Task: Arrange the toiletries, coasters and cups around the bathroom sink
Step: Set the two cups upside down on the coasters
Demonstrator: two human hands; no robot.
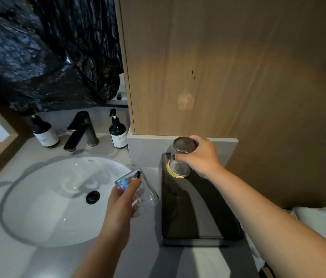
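Observation:
A black tray lies on the counter right of the white sink. My right hand grips an upside-down glass cup standing on a yellow-rimmed coaster at the tray's far end. A second coaster peeks out from under my right wrist. My left hand holds another clear glass cup, tilted, above the counter between sink and tray. Two dark pump bottles stand on either side of the black faucet.
A wooden wall panel rises directly behind the tray. A black plastic bag hangs over the mirror area above the faucet. White towels lie at the right edge. The grey counter runs toward me.

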